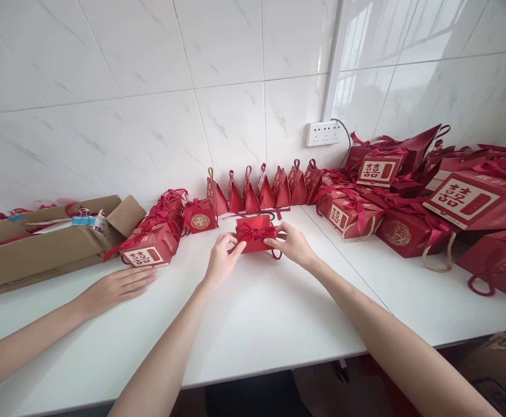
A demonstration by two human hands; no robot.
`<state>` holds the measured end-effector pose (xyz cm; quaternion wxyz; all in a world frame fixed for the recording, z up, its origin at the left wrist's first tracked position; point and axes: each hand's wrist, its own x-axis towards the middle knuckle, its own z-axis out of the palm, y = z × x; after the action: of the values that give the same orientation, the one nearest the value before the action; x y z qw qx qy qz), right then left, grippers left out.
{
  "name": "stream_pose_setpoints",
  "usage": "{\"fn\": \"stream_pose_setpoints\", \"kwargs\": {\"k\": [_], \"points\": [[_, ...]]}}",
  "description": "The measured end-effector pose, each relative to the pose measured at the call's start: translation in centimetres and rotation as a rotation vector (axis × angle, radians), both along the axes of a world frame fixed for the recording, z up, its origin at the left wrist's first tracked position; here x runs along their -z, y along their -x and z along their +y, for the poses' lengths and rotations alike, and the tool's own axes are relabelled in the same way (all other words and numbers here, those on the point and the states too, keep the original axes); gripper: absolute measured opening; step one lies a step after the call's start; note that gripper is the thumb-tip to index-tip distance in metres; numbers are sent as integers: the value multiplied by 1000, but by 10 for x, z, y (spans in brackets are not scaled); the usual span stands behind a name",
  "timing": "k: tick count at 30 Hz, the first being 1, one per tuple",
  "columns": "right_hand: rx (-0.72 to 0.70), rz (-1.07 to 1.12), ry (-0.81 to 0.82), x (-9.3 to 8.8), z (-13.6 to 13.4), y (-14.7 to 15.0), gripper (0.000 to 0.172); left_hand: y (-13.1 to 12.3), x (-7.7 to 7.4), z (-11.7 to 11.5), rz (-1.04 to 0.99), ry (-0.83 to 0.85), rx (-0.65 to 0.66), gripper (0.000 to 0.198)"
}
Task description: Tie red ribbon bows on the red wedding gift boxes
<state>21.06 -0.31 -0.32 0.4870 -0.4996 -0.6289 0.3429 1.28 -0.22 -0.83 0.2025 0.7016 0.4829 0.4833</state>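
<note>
A small red gift box (249, 247) with a red ribbon bow (255, 232) on it rests on the white table in front of me. My left hand (223, 255) grips its left side, thumb at the front near the bow. On the right side, my right hand (293, 246) pinches the box by the bow's end with thumb and fingers. A dark red rope handle (276, 253) shows beneath my right fingers. Behind the box stands a row of several red triangular boxes (265, 194) with ribbon loops on top.
Another person's hand (116, 289) lies flat on the table (244, 336) at left, near a red box (151, 249). Beyond it is an open cardboard carton (31, 255). Many red boxes (403, 229) are piled at right. A power strip (322, 134) hangs on the tiled wall.
</note>
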Motion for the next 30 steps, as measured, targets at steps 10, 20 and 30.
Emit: {"fn": "stream_pose_setpoints", "kwargs": {"k": [10,20,30], "points": [[69,-123,-15,1,9,-10,12,16,0,17,-261,203,68,31],[361,-270,-134,-10,9,-28,19,28,-22,16,-745,113,-128,31],[183,825,-152,-27,11,-45,14,52,-37,20,-1074,-32,-276,25]]}}
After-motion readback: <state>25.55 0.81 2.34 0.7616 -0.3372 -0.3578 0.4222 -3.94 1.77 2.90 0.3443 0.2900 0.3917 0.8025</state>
